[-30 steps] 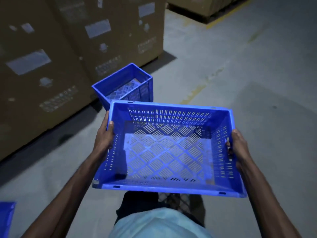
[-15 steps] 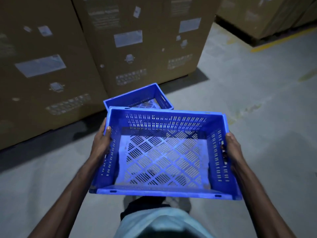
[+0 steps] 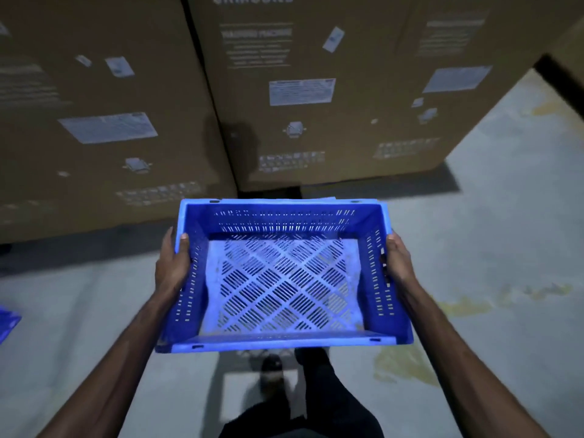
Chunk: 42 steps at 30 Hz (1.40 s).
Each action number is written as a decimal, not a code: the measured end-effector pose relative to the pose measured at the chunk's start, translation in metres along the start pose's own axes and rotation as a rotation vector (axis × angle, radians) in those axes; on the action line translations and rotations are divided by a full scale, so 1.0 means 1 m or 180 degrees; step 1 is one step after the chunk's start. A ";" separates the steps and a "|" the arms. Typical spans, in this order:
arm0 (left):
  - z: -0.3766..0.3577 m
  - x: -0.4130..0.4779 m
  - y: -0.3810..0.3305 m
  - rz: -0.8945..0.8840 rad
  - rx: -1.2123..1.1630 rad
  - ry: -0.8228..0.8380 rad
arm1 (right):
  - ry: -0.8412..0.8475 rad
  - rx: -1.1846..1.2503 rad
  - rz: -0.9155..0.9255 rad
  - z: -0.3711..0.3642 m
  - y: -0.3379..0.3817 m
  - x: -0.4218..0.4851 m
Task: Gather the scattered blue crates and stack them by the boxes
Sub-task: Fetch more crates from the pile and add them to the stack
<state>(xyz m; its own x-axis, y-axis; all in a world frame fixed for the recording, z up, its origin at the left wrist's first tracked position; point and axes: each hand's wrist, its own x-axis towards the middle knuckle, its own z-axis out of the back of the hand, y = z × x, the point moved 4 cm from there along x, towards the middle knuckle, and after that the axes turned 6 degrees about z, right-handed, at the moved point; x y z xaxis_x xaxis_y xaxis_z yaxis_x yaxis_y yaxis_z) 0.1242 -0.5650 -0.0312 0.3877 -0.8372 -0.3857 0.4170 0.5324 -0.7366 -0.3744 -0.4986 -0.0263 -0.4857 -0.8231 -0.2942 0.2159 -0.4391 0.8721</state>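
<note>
Blue plastic crate point(image 3: 284, 279): rectangular, slotted walls, diamond-lattice bottom. My left hand point(image 3: 172, 263) grips the left rim, thumb hooked inside. My right hand point(image 3: 398, 263) curls round the right rim. I hold it above the concrete floor point(image 3: 489, 248), near the cardboard boxes point(image 3: 316, 90). Versus earlier: boxes closer, second crate now hidden behind mine.

The grey concrete floor point(image 3: 493, 248) is dim and scuffed. Worn yellow paint patches point(image 3: 401, 361) lie on it at the right, with a fainter streak point(image 3: 467, 303) farther out. A dark shoe point(image 3: 271, 371) stands at bottom centre.
</note>
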 end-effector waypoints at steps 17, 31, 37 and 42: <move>-0.085 0.140 -0.023 0.0873 -0.0620 -0.0093 | 0.0718 -0.0583 -0.0064 -0.117 0.016 0.237; -0.115 0.167 0.004 0.0796 0.0260 -0.0044 | 0.0667 -0.0681 -0.0073 -0.129 -0.018 0.254; -0.109 0.142 -0.024 0.0693 0.1434 -0.1023 | 0.0398 -0.1289 0.0166 -0.123 -0.005 0.250; -0.133 0.086 -0.043 -0.0091 0.1371 -0.0985 | -0.0095 -0.1564 0.0724 -0.108 0.007 0.224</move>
<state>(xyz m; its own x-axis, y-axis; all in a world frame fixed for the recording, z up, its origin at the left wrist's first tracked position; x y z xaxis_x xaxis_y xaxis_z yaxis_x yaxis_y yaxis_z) 0.0298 -0.6771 -0.1066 0.5686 -0.8108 -0.1390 0.7056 0.5675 -0.4243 -0.3900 -0.7254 -0.1283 -0.4028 -0.9096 -0.1020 0.6856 -0.3737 0.6248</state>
